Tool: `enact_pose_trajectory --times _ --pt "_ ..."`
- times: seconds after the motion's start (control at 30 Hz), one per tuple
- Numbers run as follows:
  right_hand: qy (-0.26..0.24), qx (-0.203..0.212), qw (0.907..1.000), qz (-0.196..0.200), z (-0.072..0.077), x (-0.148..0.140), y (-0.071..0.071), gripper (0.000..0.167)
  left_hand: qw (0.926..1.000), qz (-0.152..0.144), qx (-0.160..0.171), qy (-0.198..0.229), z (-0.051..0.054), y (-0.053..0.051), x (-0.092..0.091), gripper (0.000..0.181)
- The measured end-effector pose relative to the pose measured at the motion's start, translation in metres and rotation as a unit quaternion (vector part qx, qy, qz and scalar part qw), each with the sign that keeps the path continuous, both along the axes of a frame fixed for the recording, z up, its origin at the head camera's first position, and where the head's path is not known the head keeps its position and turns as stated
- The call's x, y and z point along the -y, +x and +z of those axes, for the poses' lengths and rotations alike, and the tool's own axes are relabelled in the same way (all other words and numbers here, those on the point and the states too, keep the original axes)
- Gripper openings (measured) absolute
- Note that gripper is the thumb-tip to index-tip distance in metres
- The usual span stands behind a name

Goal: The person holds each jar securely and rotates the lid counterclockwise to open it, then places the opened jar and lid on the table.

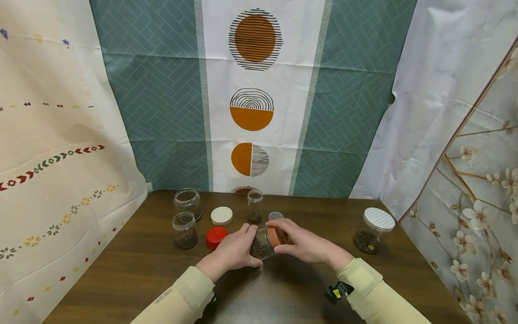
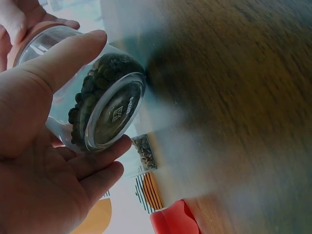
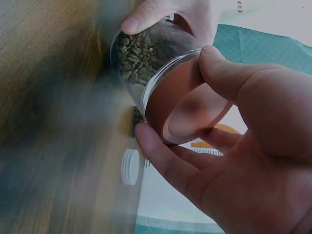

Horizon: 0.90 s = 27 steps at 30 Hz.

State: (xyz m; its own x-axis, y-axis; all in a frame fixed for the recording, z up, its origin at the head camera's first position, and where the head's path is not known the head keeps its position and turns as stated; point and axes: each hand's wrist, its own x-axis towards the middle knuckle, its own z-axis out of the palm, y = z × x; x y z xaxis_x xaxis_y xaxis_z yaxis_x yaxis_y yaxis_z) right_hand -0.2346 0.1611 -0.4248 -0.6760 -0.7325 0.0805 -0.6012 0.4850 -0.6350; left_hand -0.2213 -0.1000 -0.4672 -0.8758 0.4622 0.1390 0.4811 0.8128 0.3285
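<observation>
A clear jar (image 1: 259,246) part-filled with small dark pellets is held tilted over the table, its base toward the left. My left hand (image 1: 236,249) grips the jar's body, thumb on one side and fingers on the other, as the left wrist view shows. My right hand (image 1: 303,240) holds the orange-brown lid (image 3: 178,107) by its rim, at the mouth of the jar. The lid sits on or against the jar's mouth; whether it is threaded on I cannot tell. In the right wrist view pellets (image 3: 136,58) lie toward the jar's base.
Two lidless jars of pellets, one behind (image 1: 188,204) the other (image 1: 185,231), stand left. Near them lie a cream lid (image 1: 221,216) and a red lid (image 1: 216,236). Behind my hands are a narrow jar (image 1: 255,207) and a small pale lid (image 1: 275,216). A lidded jar (image 1: 372,230) stands right.
</observation>
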Motion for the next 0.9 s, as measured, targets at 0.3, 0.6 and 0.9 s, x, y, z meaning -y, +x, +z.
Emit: enact_pose_trajectory --times 0.3,0.6,0.9 --pt "-0.007 -0.007 0.9999 0.004 -0.0008 0.0009 0.0006 0.065 1.0 -0.003 0.0 0.003 -0.0015 -0.0007 0.0011 0.091" --pt "-0.004 -0.014 0.9999 0.001 -0.0023 0.0002 0.0003 0.064 1.0 -0.002 0.004 0.006 -0.0011 -0.0008 0.0015 0.09" --pt "-0.012 -0.015 0.9998 0.005 -0.0008 -0.0025 -0.0007 0.065 0.9999 0.001 0.007 0.015 0.0015 -0.0011 0.0015 0.09"
